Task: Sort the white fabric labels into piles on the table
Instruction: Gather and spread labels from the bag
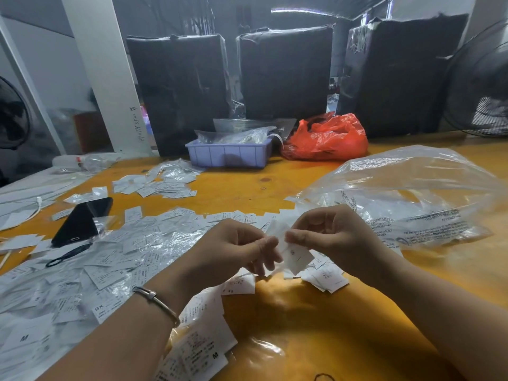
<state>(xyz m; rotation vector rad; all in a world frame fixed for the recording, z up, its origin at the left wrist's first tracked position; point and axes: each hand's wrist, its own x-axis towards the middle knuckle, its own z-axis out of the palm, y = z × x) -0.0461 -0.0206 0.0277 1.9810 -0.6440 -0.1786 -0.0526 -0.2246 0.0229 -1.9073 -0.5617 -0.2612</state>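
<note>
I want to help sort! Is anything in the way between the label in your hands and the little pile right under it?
Nothing visible. Both the left hand and right hand pinch the label, and only open air shows between it and the small pile just below.

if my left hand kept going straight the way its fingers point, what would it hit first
Most likely the white label that both hands pinch, then the right hand just beyond the left hand; depth is hard to judge.

Phone [79,221], lilac tray [228,155], red bag [327,138]
</note>
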